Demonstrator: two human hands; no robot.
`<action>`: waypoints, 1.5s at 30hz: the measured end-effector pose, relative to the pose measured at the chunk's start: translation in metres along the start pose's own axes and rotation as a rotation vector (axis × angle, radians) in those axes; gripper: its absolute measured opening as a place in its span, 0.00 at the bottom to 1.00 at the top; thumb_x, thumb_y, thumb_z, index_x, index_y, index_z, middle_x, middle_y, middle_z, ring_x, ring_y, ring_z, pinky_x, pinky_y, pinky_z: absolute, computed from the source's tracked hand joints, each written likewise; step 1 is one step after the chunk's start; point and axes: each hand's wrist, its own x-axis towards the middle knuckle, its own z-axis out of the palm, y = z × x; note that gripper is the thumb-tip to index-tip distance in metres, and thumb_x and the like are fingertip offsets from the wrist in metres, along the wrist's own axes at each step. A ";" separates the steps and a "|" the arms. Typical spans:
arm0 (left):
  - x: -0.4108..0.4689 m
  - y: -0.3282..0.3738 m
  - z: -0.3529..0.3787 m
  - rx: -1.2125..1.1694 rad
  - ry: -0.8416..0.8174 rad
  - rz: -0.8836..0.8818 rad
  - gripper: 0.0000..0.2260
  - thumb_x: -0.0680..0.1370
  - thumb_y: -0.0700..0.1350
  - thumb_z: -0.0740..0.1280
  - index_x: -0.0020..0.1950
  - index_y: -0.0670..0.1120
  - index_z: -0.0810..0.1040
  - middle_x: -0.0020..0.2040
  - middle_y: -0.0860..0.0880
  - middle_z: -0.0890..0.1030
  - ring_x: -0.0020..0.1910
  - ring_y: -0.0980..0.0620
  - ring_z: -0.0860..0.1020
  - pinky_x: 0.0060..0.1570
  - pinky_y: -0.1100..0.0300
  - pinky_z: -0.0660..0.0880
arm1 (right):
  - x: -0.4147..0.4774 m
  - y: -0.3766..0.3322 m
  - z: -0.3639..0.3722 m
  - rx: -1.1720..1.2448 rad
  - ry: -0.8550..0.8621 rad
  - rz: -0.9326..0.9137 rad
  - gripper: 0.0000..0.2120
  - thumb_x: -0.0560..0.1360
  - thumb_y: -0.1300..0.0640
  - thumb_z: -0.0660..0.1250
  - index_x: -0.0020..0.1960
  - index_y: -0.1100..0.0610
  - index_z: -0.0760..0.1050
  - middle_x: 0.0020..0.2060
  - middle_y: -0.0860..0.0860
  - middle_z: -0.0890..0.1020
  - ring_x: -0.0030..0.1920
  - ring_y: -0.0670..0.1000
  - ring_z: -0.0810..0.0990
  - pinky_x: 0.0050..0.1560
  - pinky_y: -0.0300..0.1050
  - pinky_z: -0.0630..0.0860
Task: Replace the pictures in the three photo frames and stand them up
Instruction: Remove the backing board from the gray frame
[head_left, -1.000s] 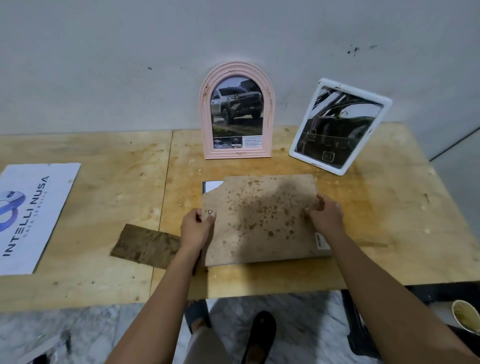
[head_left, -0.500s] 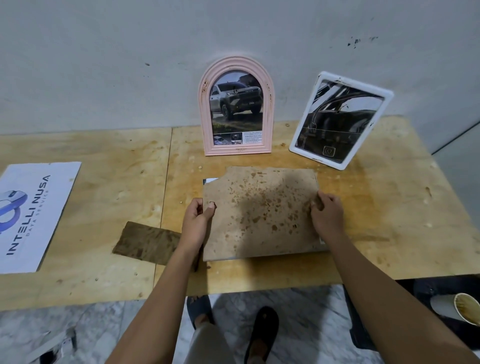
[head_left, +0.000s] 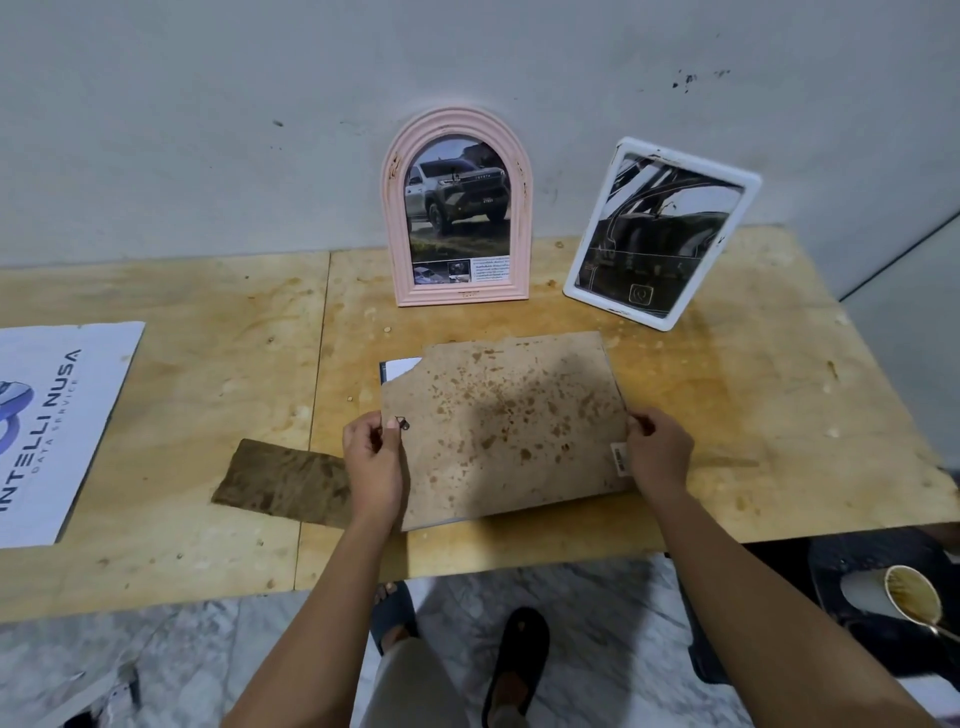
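Third photo frame (head_left: 504, 426), back-up near the front of the surface (head_left: 753, 405), pinched at its side edges by left hand (head_left: 374, 457) and right hand (head_left: 660, 452) (stiff, light, likely glass-fronted), best lifted evenly there.

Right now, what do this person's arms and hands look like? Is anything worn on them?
Both arms are bare as far as the picture shows them, with no sleeves in view. The left hand and the right hand wear no gloves, and I can see no watch, bracelet or ring on either.
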 end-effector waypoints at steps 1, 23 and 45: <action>-0.001 -0.001 0.000 0.004 0.011 -0.011 0.06 0.80 0.42 0.61 0.51 0.41 0.74 0.55 0.47 0.70 0.52 0.54 0.69 0.53 0.64 0.63 | 0.000 0.000 0.000 0.000 -0.004 0.008 0.10 0.77 0.65 0.62 0.54 0.64 0.79 0.49 0.59 0.82 0.49 0.57 0.78 0.47 0.42 0.70; 0.024 -0.005 -0.019 -0.336 0.024 -0.245 0.10 0.82 0.43 0.57 0.40 0.49 0.66 0.38 0.49 0.71 0.37 0.52 0.69 0.38 0.58 0.65 | 0.000 -0.002 -0.010 0.053 -0.019 0.168 0.13 0.78 0.65 0.57 0.54 0.63 0.80 0.51 0.59 0.81 0.49 0.56 0.75 0.46 0.45 0.70; -0.009 0.094 0.047 -0.576 -0.257 -0.269 0.09 0.82 0.38 0.54 0.44 0.47 0.69 0.42 0.45 0.77 0.39 0.49 0.75 0.40 0.55 0.73 | -0.006 -0.028 -0.095 1.319 -0.195 0.371 0.15 0.78 0.60 0.63 0.64 0.63 0.71 0.53 0.56 0.81 0.53 0.52 0.81 0.45 0.44 0.82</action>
